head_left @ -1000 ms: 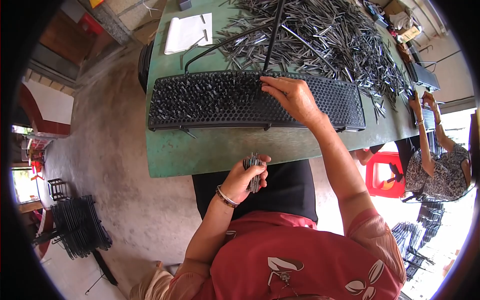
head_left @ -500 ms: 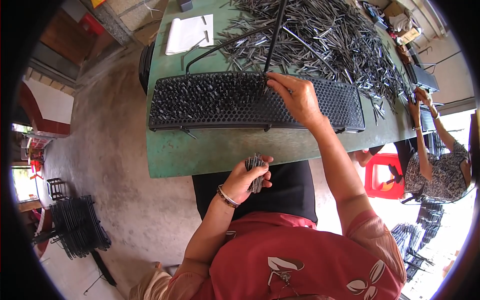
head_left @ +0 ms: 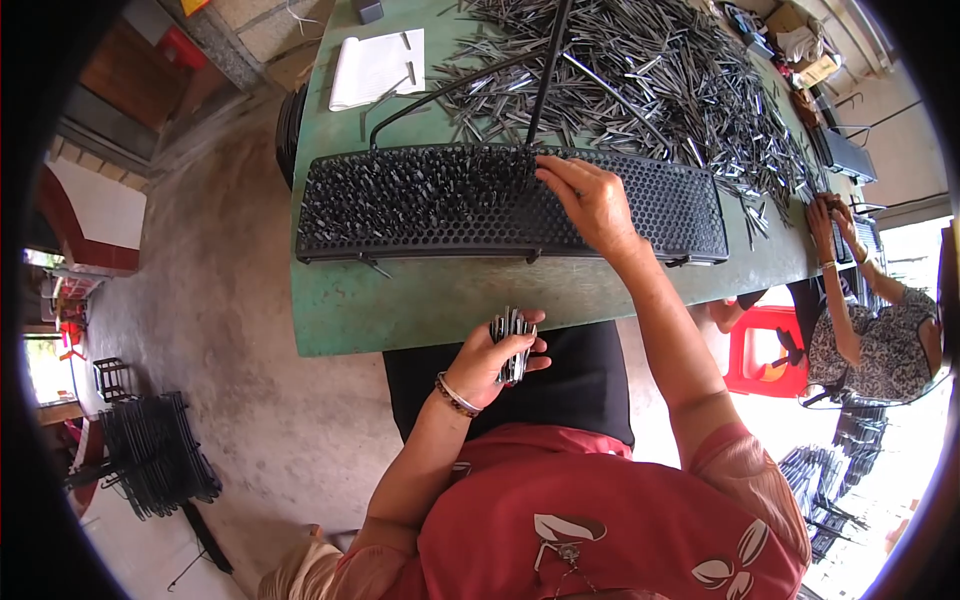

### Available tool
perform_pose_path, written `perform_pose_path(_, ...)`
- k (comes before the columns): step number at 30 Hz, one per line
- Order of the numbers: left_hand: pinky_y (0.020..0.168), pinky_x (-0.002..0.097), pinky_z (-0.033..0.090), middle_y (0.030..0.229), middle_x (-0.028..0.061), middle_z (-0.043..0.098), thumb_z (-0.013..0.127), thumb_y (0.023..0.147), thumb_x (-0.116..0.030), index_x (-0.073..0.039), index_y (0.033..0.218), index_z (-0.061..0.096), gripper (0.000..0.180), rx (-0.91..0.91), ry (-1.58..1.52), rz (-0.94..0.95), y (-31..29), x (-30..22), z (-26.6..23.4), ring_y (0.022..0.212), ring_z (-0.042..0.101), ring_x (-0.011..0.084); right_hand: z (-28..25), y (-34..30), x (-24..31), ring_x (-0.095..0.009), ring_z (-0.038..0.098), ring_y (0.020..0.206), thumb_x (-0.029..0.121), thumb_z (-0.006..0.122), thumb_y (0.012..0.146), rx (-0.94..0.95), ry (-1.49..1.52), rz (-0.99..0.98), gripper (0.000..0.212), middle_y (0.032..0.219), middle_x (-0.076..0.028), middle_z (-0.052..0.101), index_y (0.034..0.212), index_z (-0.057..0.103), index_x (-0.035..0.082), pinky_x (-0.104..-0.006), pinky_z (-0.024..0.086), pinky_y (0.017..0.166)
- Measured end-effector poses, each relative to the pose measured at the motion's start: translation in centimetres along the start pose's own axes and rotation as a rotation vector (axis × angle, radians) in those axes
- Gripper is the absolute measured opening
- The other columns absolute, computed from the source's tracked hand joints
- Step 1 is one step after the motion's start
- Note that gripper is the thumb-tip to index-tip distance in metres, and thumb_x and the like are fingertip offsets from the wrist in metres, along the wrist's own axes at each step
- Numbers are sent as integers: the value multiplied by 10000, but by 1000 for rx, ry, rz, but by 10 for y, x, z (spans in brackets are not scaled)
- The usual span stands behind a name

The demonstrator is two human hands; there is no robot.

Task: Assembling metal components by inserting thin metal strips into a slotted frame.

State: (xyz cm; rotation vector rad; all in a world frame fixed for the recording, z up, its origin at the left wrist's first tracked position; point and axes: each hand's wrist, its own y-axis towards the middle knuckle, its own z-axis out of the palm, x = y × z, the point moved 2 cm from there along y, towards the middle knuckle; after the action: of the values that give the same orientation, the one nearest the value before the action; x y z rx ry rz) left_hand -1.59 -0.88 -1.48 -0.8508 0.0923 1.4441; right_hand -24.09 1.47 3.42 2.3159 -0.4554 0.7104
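Observation:
A long black rack with a honeycomb of holes (head_left: 665,205) lies along the table's near side. Thin dark strips (head_left: 400,195) stand upright in its left half, while holes on the right show bare. My right hand (head_left: 600,205) is over the rack's middle, fingertips pinched close to the edge of the filled part; whatever they hold is too small to make out. Below the table edge, in front of my body, my left hand (head_left: 478,368) is closed around a bundle of thin metal strips (head_left: 512,342).
A large heap of loose strips (head_left: 670,90) covers the green table (head_left: 400,300) behind the rack. Black bent rods (head_left: 545,90) rise from the rack's back. An open notebook (head_left: 375,75) lies far left. At the right, another person's hands (head_left: 835,225) work near a red stool (head_left: 765,350).
My right hand has moved slightly down at the rack. My left hand keeps its bundle, tilted a little. The other person's hands have shifted lower and left.

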Motion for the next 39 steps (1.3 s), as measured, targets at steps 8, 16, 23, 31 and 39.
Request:
perform_pose_path(8, 803, 362, 535, 890, 112, 622, 558, 863, -65, 37, 1178, 487, 338, -45, -88, 38, 2, 2, -1, 865, 630, 204, 3, -1, 3, -266, 578, 803, 99, 657, 802, 31, -77, -170, 208, 915, -116, 572, 995, 662, 23, -350, 471, 715)
perform_pose_path(16, 812, 389, 547, 957, 86, 577, 565, 852, -32, 30, 1174, 501, 334, -48, -100, 68, 0, -2, 1, 873, 612, 200, 2, 0, 6, -272, 557, 761, 78, 646, 804, 55, -145, -267, 203, 877, -114, 551, 995, 652, 9, -361, 460, 683)
perform_pose_path(23, 813, 374, 544, 946, 77, 578, 569, 857, -33, 26, 1231, 463, 394, -91, -80, 158, -1, -10, 5, 876, 625, 202, -8, -3, 20, -270, 574, 734, 88, 666, 804, -58, -40, -118, 194, 856, -120, 577, 973, 654, -7, -329, 461, 636)
perform_pose_path(31, 831, 349, 539, 1053, 97, 582, 562, 881, -40, 14, 1292, 407, 442, -136, 46, 407, 5, -28, 17, 921, 617, 187, -11, -56, 65, -165, 613, 726, 127, 656, 845, 509, 602, 236, 190, 859, -107, 604, 916, 667, -49, -285, 494, 611)
perform_pose_path(39, 723, 241, 493, 953, 94, 604, 601, 879, -92, 68, 1300, 335, 523, -103, 183, 348, 9, -16, 18, 833, 608, 144, 0, -77, 47, -131, 615, 675, 81, 651, 843, 485, 825, 598, 154, 855, -99, 612, 885, 678, -65, -236, 507, 546)
